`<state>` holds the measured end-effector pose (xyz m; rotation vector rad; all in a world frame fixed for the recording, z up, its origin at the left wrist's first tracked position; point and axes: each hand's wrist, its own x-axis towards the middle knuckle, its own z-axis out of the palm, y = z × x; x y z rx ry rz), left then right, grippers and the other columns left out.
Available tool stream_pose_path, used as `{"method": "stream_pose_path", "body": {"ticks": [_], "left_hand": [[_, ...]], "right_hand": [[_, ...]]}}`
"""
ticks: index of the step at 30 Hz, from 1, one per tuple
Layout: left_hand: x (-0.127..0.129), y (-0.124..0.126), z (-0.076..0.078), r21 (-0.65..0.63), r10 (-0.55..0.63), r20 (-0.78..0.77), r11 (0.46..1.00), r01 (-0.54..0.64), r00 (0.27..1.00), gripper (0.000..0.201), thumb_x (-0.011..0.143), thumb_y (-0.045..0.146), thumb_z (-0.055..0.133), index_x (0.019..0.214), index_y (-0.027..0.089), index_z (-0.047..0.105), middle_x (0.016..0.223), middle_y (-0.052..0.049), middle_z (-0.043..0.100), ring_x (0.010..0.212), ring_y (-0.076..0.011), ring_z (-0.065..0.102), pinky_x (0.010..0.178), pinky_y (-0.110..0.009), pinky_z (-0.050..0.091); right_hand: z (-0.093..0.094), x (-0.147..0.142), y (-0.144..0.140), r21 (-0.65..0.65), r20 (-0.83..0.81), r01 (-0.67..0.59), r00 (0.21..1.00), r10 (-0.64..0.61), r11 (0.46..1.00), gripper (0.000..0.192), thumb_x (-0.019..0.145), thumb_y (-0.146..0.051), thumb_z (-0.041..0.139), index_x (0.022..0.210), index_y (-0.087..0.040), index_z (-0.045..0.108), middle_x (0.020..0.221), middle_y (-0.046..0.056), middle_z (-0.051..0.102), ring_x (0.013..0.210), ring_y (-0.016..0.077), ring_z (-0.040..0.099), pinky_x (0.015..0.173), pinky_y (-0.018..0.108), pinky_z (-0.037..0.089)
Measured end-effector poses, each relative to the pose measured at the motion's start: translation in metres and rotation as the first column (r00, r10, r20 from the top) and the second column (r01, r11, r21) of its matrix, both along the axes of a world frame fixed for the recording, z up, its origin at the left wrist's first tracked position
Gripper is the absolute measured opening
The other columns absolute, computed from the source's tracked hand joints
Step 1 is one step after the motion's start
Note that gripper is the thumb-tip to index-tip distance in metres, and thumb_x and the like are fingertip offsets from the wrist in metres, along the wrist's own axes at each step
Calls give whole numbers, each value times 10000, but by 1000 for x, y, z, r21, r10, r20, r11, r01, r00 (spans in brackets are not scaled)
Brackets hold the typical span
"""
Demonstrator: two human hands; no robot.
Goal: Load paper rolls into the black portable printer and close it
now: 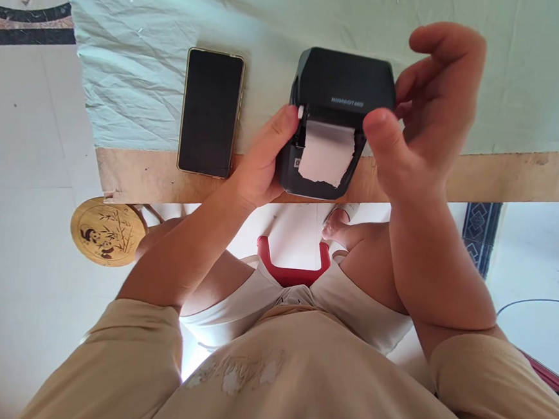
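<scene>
My left hand (267, 153) grips the left side of a black label printer (342, 79), its thumb beside a small white tab. The printer is held over the near edge of the table. A strip of whitish paper with a ragged dark edge (327, 154) lies across its front, below the lid with pale lettering. My right hand (427, 118) is at the printer's right side, fingers apart and loosely bent. Its thumb tip overlaps the lid's right corner; I cannot tell whether it presses there. Left of the printer, a phone with a dark screen (210, 112) lies flat.
A pale green cloth (139, 82) covers the table, leaving a bare wooden edge (519, 177) along the front. Below are a round wooden stool with a panda picture (108, 231) and a red U-shaped part (292, 275) between my legs. A thin cable (538, 301) runs at the right.
</scene>
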<state>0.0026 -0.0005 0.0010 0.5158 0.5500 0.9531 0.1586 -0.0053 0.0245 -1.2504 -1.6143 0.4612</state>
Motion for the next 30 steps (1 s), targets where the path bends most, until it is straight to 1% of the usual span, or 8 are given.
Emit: {"method": "stream_pose_path", "body": {"ticks": [5,8,12,15,21,23,26,30], "left_hand": [[0,0,-4,38,-54,-88,998,58,995,272,818,410,431,939,200,553,945,-57,608,827,-162,570,718,-299,446],[0,-1,-3,35,-41,-115,998,45,993,263,813,399,450,948,197,551,915,-49,613,814,-158,578,731,-310,455],[0,-3,-1,24,4,-140,1000,-1,990,306,815,421,441,938,169,562,844,-43,610,752,-135,573,687,-287,453],[-1,-4,2,37,1,-156,999,5,988,257,823,377,443,934,178,564,858,-40,610,756,-128,567,663,-263,448],[-2,-6,9,25,-39,-140,999,43,989,152,839,278,429,913,209,544,776,-6,559,677,-89,537,628,-227,435],[-2,-7,10,25,-36,-140,999,40,989,144,839,273,438,920,212,540,734,11,525,630,-65,516,597,-201,415],[0,-8,8,37,-29,-145,999,35,989,161,831,317,446,915,213,536,742,7,530,622,-72,523,572,-201,411],[2,-7,3,51,21,-144,999,-14,989,191,819,364,452,898,211,535,775,2,553,682,-94,562,616,-224,439]], "right_hand": [[11,-10,7,-39,-195,122,973,-127,992,53,843,-313,449,865,-269,468,912,-31,419,466,19,410,421,238,388],[13,-12,10,-30,-222,183,957,-185,983,150,848,-293,431,715,-235,391,753,-10,350,602,85,552,365,224,332],[13,-11,7,12,197,159,968,-159,987,99,762,-194,506,695,-224,439,703,-25,486,544,93,490,458,257,344],[18,-9,2,-81,505,66,863,-16,995,93,686,-185,567,768,-227,580,750,-27,616,529,101,470,553,290,374],[31,-10,-5,-328,709,95,683,178,940,198,721,-254,536,912,-293,574,817,-13,650,663,183,564,549,300,368],[32,-9,-6,-353,702,102,686,191,930,192,709,-267,551,901,-287,548,732,-16,629,598,166,536,533,299,362],[33,-5,-9,-327,591,46,790,166,944,247,654,-214,593,885,-269,524,763,-33,617,538,113,481,514,280,363],[38,9,-10,-260,87,-122,985,150,958,307,576,-136,576,859,-246,527,806,-7,538,666,125,532,376,216,247]]}}
